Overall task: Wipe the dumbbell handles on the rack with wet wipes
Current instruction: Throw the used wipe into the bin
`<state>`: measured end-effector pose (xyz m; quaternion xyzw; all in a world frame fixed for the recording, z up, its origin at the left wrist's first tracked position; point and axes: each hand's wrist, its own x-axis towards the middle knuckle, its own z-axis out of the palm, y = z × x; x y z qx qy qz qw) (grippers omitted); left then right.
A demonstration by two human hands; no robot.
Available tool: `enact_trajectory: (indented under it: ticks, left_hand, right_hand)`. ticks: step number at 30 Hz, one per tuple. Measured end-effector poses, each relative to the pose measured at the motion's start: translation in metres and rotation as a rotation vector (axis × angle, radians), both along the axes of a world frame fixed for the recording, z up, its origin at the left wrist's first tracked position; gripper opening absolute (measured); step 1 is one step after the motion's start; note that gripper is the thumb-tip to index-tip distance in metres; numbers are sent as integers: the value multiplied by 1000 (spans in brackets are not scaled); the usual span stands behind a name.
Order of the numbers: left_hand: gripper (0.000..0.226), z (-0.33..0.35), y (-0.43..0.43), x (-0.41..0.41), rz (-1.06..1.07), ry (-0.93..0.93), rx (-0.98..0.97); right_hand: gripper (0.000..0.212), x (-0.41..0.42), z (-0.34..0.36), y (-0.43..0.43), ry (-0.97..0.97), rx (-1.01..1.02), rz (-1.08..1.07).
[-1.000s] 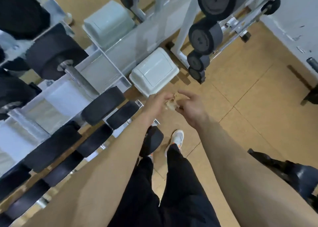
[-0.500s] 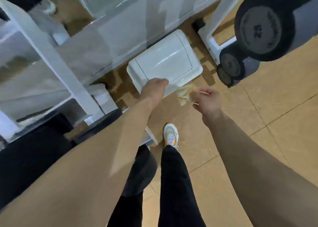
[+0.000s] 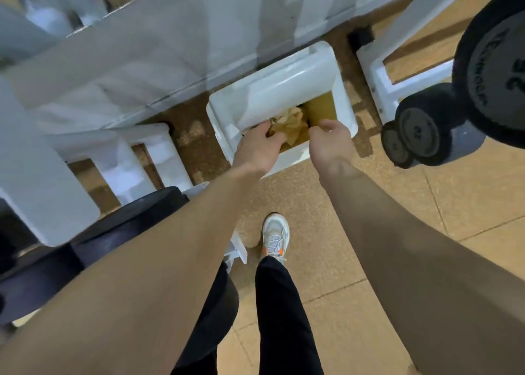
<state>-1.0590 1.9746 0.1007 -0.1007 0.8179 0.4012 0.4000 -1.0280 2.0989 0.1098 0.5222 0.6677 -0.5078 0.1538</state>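
Observation:
A white swing-lid bin [image 3: 345, 110] stands on the floor under the rack. My left hand [image 3: 260, 147] presses the lid flap [image 3: 287, 90] inward, so the slot stands open. Crumpled yellowish wipes [image 3: 292, 122] lie inside the opening, just past my fingertips. My right hand [image 3: 329, 139] hovers over the slot's near right edge with fingers loosely curled, and I see nothing in it. Black dumbbells [image 3: 426, 127] sit on the white rack frame [image 3: 383, 82] at the right, with a larger one [image 3: 494, 62] above them.
Another black dumbbell [image 3: 119, 227] lies low at the left under my left forearm, beside white rack legs [image 3: 119, 164]. A pale sloping rack panel [image 3: 170, 48] spans the top. My legs and a white shoe [image 3: 274, 235] stand on the tan floor.
I have leaned closer to the bin. My left hand has pushed the lid flap open. The wipe that my right hand pinched now lies in the bin, and that hand holds nothing.

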Motion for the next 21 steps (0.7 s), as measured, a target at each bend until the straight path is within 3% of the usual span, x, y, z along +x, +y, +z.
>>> enact_trajectory:
  ticks: [5, 9, 14, 21]
  left_hand:
    - [30, 14, -12, 4, 34, -15, -60]
    - [33, 49, -39, 21, -9, -43, -114]
    - [29, 122, -73, 48, 23, -120, -166]
    - [26, 247, -135, 102, -55, -58, -250]
  right_hand:
    - [38, 14, 15, -1, -54, -22, 160]
    - [25, 33, 40, 3, -126, -17, 273]
    - [27, 30, 103, -3, -151, 101, 533]
    - [29, 20, 219, -46, -71, 235, 966]
